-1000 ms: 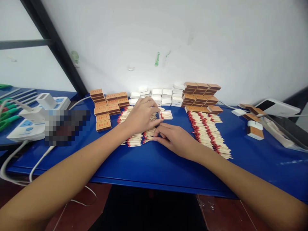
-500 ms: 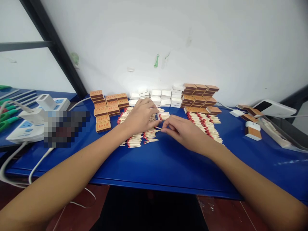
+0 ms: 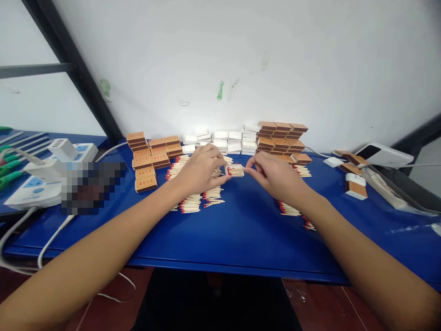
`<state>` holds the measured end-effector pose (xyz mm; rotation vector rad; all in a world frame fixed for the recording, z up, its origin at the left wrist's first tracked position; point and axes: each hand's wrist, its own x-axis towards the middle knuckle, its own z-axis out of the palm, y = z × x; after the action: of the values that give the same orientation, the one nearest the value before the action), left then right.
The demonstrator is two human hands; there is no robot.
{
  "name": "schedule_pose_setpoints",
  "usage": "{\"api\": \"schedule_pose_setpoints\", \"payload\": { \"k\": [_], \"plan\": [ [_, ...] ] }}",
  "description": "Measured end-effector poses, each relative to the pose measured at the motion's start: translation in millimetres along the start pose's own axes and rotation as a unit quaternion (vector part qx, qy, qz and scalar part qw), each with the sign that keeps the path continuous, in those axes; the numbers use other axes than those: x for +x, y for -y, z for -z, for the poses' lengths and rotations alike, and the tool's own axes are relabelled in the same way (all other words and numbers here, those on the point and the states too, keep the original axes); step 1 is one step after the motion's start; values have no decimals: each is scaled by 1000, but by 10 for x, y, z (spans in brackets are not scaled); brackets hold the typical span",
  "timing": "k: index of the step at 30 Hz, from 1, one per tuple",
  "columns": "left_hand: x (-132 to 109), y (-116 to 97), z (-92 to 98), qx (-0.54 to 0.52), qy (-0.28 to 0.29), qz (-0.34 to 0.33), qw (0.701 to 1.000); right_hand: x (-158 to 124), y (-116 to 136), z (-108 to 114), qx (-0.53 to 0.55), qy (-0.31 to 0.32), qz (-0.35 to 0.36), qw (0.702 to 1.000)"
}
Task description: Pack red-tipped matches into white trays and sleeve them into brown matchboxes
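A small white matchbox tray (image 3: pixel 237 174) holding red-headed matches lies on the blue table between my hands. My left hand (image 3: pixel 205 168) is at its left end, thumb and forefinger closed about the tray's edges. At the tray's right end, my right hand (image 3: pixel 270 174) has thumb and forefinger pinched on a match, which the fingertips mostly hide. Loose matches (image 3: pixel 190 203) lie in piles under and beside my left hand. More matches (image 3: pixel 289 209) are spread beneath my right hand and wrist, partly hidden.
Brown matchbox sleeves (image 3: pixel 145 182) are stacked at left, more sleeves (image 3: pixel 282 145) at back right. White trays (image 3: pixel 227 141) stand along the wall (image 3: pixel 165 55). A power strip (image 3: pixel 34 188) with cables is far left; a white device (image 3: pixel 384 155) and loose boxes lie right.
My right hand has moved up and right from beside my left thumb to the tray's right end. My left hand stays by the tray. The view has shifted slightly.
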<state>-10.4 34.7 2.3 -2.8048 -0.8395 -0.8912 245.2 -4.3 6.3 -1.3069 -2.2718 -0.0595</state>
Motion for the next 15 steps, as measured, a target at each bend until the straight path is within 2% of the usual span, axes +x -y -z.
{"api": "schedule_pose_setpoints", "payload": {
  "k": [7, 15],
  "plan": [
    [10, -41, -13, -25, -6, -14, 1000, -8, -23, -19, 5, 17, 8, 1000],
    [-4, -90, 19, -31, 13, -20, 999, -13, 0, -9, 31, 49, 10, 998]
  ]
}}
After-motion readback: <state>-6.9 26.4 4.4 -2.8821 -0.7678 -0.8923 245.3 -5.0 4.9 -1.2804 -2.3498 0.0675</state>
